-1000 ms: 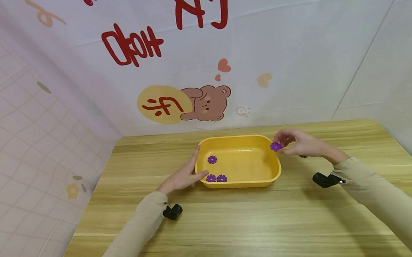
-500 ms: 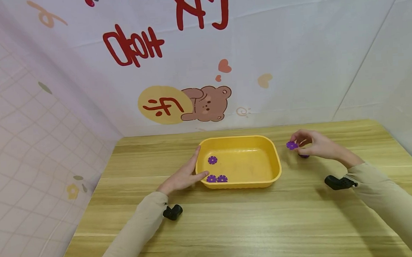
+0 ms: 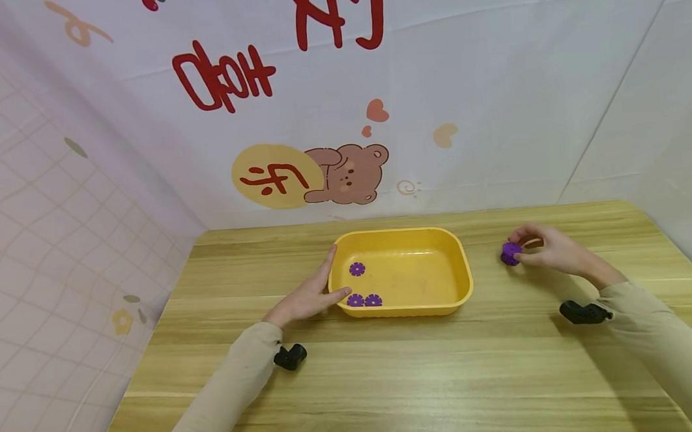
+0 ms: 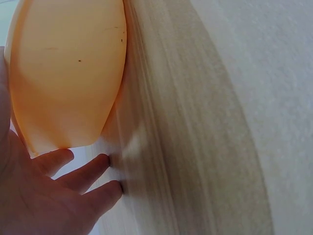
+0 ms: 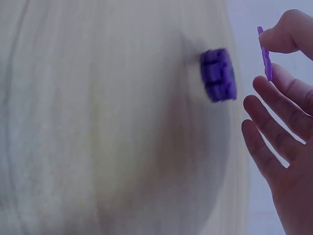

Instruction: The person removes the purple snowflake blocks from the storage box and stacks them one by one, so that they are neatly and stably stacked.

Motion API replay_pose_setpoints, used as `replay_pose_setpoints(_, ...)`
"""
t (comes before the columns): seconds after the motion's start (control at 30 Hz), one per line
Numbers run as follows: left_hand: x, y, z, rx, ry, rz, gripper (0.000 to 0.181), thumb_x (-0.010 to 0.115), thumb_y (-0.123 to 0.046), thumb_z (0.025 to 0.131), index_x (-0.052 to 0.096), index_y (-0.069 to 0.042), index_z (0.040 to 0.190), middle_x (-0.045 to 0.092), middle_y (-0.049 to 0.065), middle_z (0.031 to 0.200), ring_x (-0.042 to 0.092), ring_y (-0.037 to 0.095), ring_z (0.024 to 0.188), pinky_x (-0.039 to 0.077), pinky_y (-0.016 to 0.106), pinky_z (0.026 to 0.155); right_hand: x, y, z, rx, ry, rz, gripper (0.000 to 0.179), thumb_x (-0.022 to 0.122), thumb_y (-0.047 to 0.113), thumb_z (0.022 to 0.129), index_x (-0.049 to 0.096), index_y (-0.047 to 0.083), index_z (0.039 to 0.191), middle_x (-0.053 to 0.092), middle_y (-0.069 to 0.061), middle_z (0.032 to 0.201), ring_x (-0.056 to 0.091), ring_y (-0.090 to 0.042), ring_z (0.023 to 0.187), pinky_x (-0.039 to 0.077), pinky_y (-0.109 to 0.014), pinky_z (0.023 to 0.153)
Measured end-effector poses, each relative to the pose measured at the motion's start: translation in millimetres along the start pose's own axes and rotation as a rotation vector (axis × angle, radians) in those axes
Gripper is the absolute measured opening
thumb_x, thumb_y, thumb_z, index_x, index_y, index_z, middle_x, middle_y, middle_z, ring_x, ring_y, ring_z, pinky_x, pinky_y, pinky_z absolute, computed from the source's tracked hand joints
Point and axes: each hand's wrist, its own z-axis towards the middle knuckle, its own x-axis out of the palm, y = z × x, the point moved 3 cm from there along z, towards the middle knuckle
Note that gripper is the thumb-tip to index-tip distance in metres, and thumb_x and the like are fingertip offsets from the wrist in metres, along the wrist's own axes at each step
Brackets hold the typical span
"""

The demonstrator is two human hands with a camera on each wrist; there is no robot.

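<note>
In the head view, my left hand holds the left end of a yellow plastic basin, thumb over the rim and fingers along the outside. The left wrist view shows several fingers stretched by the basin's outer wall. My right hand pinches a thin purple snowflake disc between thumb and index finger. In the right wrist view this disc stands apart from a short stack of purple discs on the table; the other fingers are spread.
Inside the basin lie three purple discs: one at the back left and two at the front left. A wood-grain table carries everything. Behind it hangs a white printed cloth. Black cameras sit on both wrists.
My right hand has moved rightward from the basin's right rim to above the stack, the purple disc still pinched. The left hand and basin have stayed in place.
</note>
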Motion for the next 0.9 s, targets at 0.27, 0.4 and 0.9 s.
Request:
replay_pose_setpoints(0.27, 0.4, 0.3, -0.6, 0.006, -0.002, -0.002, 0.094, 0.057, -0.038, 0.097, -0.014, -0.018, 0.154, -0.006, 0.003, 0.16, 0.008, 0.022, 0.145, 0.012, 0.038, 0.116, 2, -14, -3.7, 0.017, 0.002, 0.014, 0.031, 0.07, -0.008, 0.083, 0.055, -0.014, 0.109, 0.057, -0.028, 0.111, 0.058, -0.009, 0.095, 0.053, -0.019, 0.074)
replay_pose_setpoints(0.4, 0.4, 0.6, -0.5, 0.009, -0.005, -0.004, 0.094, 0.057, -0.039, 0.097, -0.014, -0.017, 0.154, -0.006, 0.004, 0.16, 0.008, 0.023, 0.144, 0.012, 0.038, 0.115, 2, -14, -4.2, 0.008, -0.007, 0.024, 0.029, 0.069, -0.01, 0.082, 0.056, -0.012, 0.108, 0.057, -0.028, 0.11, 0.057, -0.007, 0.094, 0.052, -0.018, 0.073)
replay_pose_setpoints(0.9, 0.9, 2.6, 0.2, 0.015, -0.007, -0.009, 0.094, 0.057, -0.039, 0.097, -0.014, -0.018, 0.154, -0.005, 0.005, 0.16, 0.008, 0.023, 0.144, 0.012, 0.039, 0.115, 5, -12, -6.9, -0.034, -0.029, -0.01, 0.029, 0.07, -0.011, 0.08, 0.057, -0.012, 0.106, 0.054, -0.024, 0.107, 0.056, -0.011, 0.091, 0.051, -0.016, 0.076)
